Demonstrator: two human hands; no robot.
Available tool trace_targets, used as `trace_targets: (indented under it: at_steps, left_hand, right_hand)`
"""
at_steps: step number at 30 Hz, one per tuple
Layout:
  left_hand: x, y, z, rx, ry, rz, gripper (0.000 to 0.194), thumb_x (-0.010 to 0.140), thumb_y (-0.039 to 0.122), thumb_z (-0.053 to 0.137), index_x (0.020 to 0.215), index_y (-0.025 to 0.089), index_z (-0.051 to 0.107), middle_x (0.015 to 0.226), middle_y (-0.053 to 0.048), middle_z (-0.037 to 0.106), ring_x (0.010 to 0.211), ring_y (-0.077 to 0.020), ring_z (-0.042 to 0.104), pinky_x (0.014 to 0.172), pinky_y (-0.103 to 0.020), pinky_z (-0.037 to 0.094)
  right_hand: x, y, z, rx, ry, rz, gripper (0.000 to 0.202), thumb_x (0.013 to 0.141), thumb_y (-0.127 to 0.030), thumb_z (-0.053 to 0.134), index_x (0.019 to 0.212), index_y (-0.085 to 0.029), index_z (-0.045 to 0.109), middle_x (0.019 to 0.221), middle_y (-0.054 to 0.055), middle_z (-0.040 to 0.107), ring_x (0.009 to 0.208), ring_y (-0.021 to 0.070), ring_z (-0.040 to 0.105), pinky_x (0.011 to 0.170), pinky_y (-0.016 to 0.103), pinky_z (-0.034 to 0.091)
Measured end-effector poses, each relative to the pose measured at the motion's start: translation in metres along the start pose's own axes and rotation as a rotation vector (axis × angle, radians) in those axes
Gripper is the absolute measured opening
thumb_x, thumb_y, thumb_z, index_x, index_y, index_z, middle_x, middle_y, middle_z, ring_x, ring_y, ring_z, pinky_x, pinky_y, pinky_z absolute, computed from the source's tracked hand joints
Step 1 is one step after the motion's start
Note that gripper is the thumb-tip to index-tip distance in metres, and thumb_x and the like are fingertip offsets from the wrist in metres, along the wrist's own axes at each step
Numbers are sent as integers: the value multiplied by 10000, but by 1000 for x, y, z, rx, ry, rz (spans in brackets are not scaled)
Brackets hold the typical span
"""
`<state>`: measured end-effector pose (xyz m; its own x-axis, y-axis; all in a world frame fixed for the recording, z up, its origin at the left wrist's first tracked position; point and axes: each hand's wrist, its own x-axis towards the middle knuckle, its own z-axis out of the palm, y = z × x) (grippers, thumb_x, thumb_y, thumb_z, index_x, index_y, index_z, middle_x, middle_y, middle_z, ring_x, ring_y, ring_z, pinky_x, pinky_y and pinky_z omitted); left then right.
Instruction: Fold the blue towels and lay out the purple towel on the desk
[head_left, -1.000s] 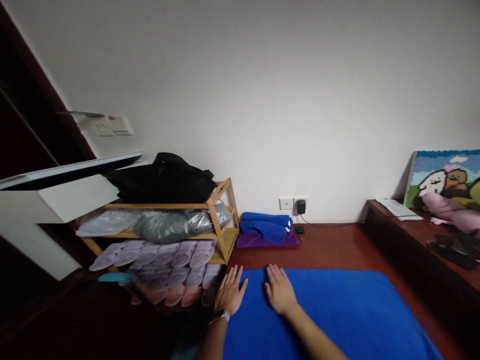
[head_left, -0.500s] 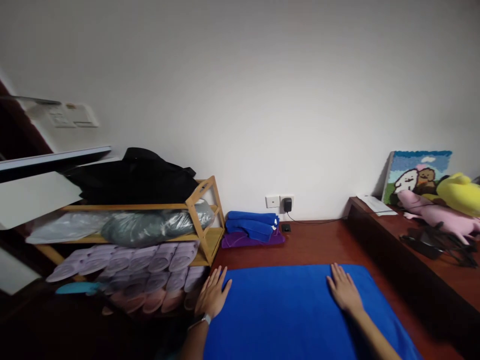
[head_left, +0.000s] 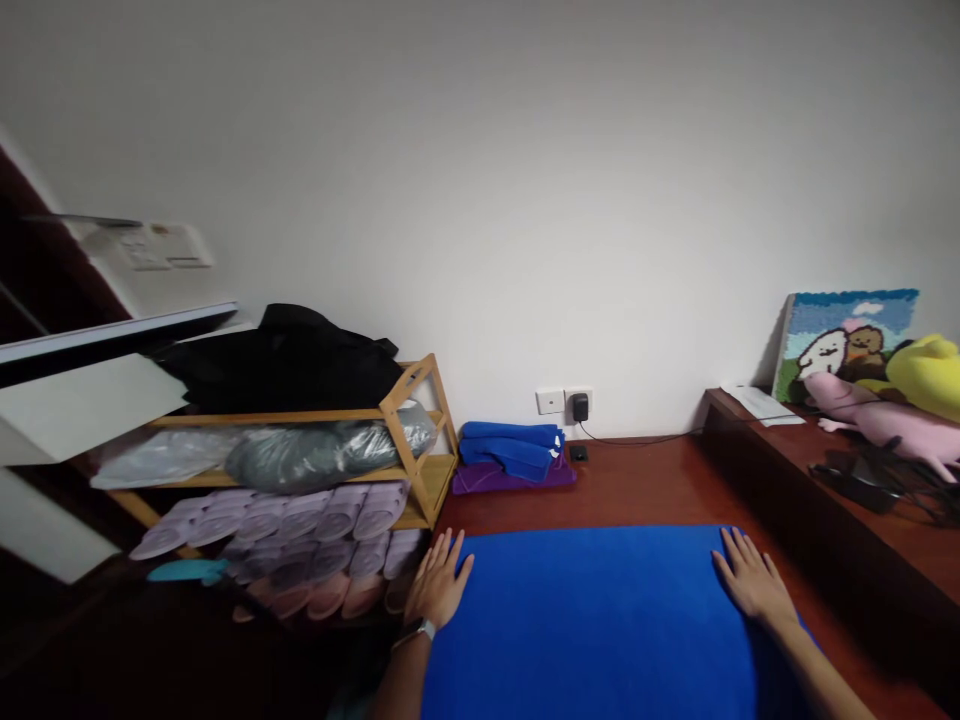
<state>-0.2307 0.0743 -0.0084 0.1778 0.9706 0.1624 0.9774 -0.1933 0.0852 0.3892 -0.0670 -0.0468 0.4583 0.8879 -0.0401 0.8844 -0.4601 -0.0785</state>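
A blue cloth [head_left: 600, 620] is spread flat over the reddish-brown wooden surface [head_left: 645, 485]. My left hand [head_left: 439, 580] lies palm down at its far left corner, fingers apart, with a watch on the wrist. At the far right corner my right hand [head_left: 754, 580] rests palm down, its fingers spread. Neither hand grips anything. Beyond the cloth, near the wall, folded blue cloths [head_left: 510, 450] sit on a folded purple cloth [head_left: 480, 480].
On the left, a wooden rack [head_left: 420, 440] holds a black bag [head_left: 292, 360], plastic-wrapped items and several slippers [head_left: 337, 510]. A plugged-in black adapter [head_left: 580, 407] is on the wall. The raised right ledge [head_left: 720, 415] carries papers, a pink plush toy [head_left: 885, 420] and a picture.
My right hand has slid right along the cloth's far edge to its corner. My left hand stays at the left corner. The view has shifted slightly.
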Motion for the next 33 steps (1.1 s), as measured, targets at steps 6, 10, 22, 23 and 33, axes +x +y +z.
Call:
trace_targets:
  at_steps: [6,10,22,23,33]
  left_hand:
    - [-6,2,-2,-25,26,3,683,1023,599,263,1580,217,362,1666,-98,325,1539,-262,280,1239,-453,256]
    - [-7,3,-5,-43,16,-4,679,1024,593,281,1579,210,365,1664,-105,321,1538,-255,281,1245,-448,250]
    - [3,-5,8,-16,23,9,684,1017,579,321,1583,195,348,1660,-118,307,1534,-253,286,1247,-464,255]
    - [4,-5,8,-15,21,11,686,1017,582,317,1584,197,344,1661,-116,305,1535,-250,283,1249,-463,252]
    - [9,-8,9,0,21,9,688,1003,570,347,1583,199,349,1658,-92,323,1532,-247,291,1252,-463,252]
  right_hand:
    - [2,-25,-24,-42,-28,42,719,944,-488,258,1551,-129,397,1655,108,318,1544,290,230,1252,544,174]
    - [-29,-145,-51,55,172,-268,631,968,-377,250,1486,-117,498,1596,131,428,1509,284,324,1252,493,204]
    - [-108,-379,-28,390,-110,-700,705,1024,-545,177,1608,-154,230,1680,70,194,1569,219,112,1284,470,78]
    - [-99,-358,-29,364,-104,-657,710,1022,-555,180,1609,-159,224,1682,64,187,1570,218,105,1284,471,69]
    - [-1,-38,-24,43,-20,-8,768,982,-573,205,1621,-150,152,1702,53,161,1570,227,107,1274,439,107]
